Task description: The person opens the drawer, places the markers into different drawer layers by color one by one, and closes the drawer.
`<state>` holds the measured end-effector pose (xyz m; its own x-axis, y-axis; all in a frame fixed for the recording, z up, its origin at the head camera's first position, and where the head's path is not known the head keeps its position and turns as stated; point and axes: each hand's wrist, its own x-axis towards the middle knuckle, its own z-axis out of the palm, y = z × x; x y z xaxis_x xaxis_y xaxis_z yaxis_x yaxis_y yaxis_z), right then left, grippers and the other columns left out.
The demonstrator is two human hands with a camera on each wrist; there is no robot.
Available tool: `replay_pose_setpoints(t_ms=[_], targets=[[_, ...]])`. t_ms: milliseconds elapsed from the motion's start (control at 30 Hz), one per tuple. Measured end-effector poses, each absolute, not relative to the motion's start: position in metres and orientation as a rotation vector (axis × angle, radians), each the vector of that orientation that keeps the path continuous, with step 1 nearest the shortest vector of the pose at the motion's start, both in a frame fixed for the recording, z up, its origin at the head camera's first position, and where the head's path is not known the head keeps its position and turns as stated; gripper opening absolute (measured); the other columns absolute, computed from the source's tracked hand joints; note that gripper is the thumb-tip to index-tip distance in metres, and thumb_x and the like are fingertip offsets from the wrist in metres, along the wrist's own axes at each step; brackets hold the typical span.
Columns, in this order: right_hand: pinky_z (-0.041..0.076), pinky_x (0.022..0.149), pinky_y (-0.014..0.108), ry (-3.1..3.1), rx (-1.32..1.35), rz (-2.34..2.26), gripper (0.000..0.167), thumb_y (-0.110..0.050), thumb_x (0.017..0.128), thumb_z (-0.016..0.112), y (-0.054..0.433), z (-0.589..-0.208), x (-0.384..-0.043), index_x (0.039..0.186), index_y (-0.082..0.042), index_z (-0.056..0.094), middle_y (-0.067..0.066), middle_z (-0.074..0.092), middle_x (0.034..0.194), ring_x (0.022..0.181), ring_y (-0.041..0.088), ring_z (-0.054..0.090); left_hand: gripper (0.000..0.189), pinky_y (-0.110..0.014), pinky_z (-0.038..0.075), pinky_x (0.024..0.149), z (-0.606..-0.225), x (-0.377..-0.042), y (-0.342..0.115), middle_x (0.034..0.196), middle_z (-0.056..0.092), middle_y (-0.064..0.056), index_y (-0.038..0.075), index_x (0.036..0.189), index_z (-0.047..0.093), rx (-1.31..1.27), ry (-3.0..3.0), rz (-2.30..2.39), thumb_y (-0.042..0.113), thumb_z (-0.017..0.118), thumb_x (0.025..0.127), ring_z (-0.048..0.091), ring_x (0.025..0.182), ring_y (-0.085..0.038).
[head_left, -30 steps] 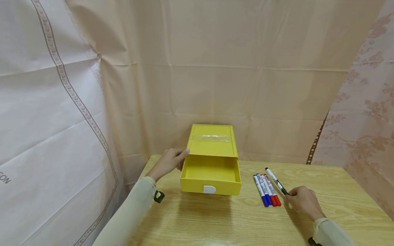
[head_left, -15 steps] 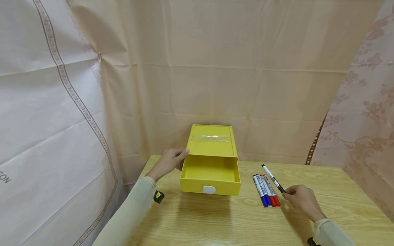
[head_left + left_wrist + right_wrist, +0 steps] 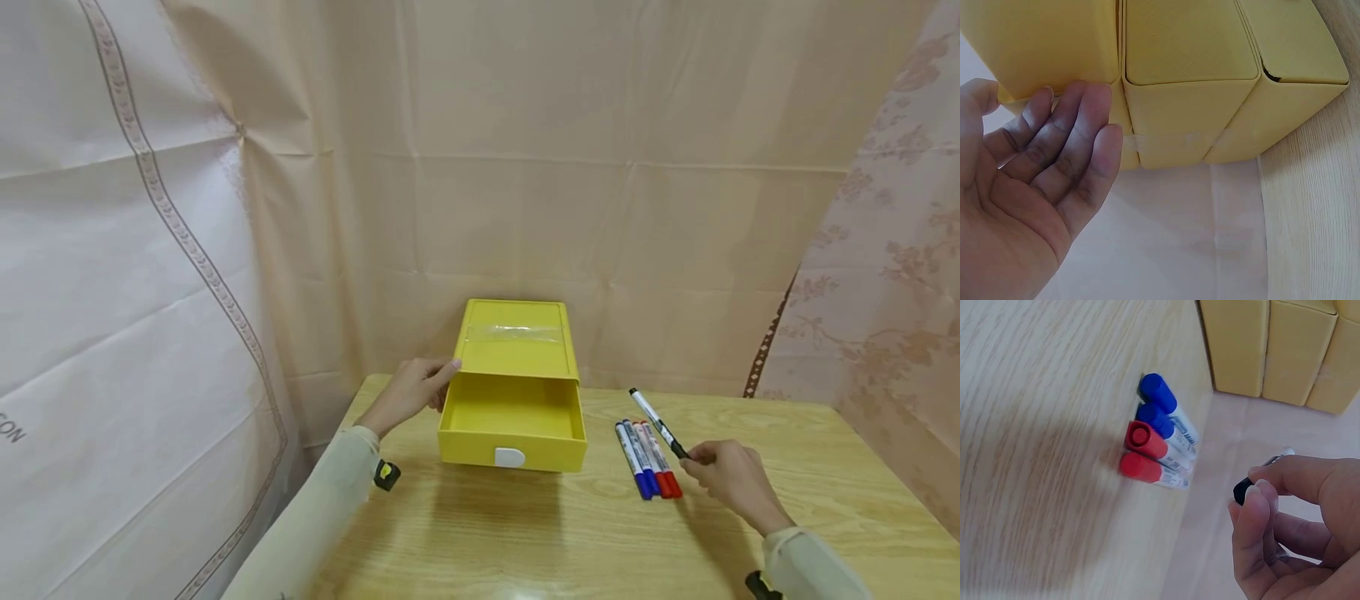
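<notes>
A yellow drawer unit (image 3: 517, 337) stands at the back, its top drawer (image 3: 512, 451) pulled out with nothing visible inside. My left hand (image 3: 412, 390) rests on the unit's left front corner, thumb on the top edge; the left wrist view shows its loosely bent fingers (image 3: 1094, 119) against the yellow side. Between thumb and fingertips, my right hand (image 3: 735, 479) pinches a whiteboard marker (image 3: 654, 417) by its black cap, the white barrel tilted up toward the back left. Beside it lie two blue-capped markers (image 3: 635, 460) and two red-capped markers (image 3: 658, 460) in a row.
The wooden table (image 3: 495, 533) carries the drawer unit and markers. A beige cloth (image 3: 525, 167) hangs behind, with a white cloth (image 3: 135, 333) on the left and a flowered one (image 3: 900, 275) on the right. The unit has stacked tiers (image 3: 1191, 119).
My right hand has shifted left and slightly toward the back, carrying the black-capped marker over the row of markers. My left hand and the pulled-out drawer stay in place.
</notes>
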<state>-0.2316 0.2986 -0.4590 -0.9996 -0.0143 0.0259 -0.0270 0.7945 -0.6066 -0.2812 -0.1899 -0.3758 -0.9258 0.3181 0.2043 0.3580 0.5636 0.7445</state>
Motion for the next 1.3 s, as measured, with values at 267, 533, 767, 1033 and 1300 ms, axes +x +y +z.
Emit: replay_pose_setpoints(t_ms=[267,533,767,1033,1300], targets=[[0.053,0.054,0.033,-2.923,0.091,0.962,0.015,-0.015,0.094,0.073,0.292,-0.448,-0.228,0.097,-0.001,0.076,0.005,0.073,0.084,0.066,0.021,0.068,0.053,-0.056,0.058,0.073,-0.375,-0.282,-0.189,0.076,0.066,-0.006,0.006,0.094,0.072,-0.613,-2.711,-1.344,0.050,0.048,0.108,0.068,0.071,-0.038],[0.053,0.053,0.033,-2.920,0.107,0.953,0.019,-0.019,0.095,0.074,0.287,-0.441,-0.226,0.101,-0.001,0.076,0.005,0.075,0.086,0.065,0.019,0.068,0.054,-0.049,0.058,0.071,-0.374,-0.282,-0.189,0.074,0.066,-0.007,0.006,0.089,0.069,-0.627,-2.712,-1.326,0.051,0.047,0.108,0.067,0.070,-0.035],[0.052,0.052,0.032,-2.902,0.127,0.953,0.018,-0.019,0.094,0.075,0.284,-0.436,-0.222,0.099,-0.002,0.077,0.006,0.075,0.085,0.062,0.016,0.066,0.052,-0.049,0.058,0.072,-0.374,-0.279,-0.189,0.074,0.066,-0.008,0.010,0.086,0.068,-0.615,-2.716,-1.331,0.051,0.047,0.108,0.067,0.069,-0.033],[0.052,0.051,0.031,-2.880,0.141,0.970,0.020,-0.019,0.093,0.075,0.279,-0.431,-0.219,0.100,-0.001,0.076,0.006,0.074,0.084,0.061,0.014,0.065,0.051,-0.043,0.058,0.069,-0.374,-0.280,-0.190,0.073,0.066,-0.009,0.011,0.084,0.067,-0.624,-2.713,-1.318,0.051,0.047,0.108,0.066,0.067,-0.030],[0.052,0.049,0.030,-2.857,0.180,0.964,0.020,-0.020,0.093,0.075,0.273,-0.427,-0.215,0.101,-0.001,0.077,0.005,0.075,0.084,0.060,0.013,0.065,0.055,-0.040,0.057,0.067,-0.377,-0.280,-0.191,0.072,0.065,-0.005,0.007,0.086,0.068,-0.624,-2.710,-1.313,0.053,0.047,0.108,0.067,0.068,-0.034]])
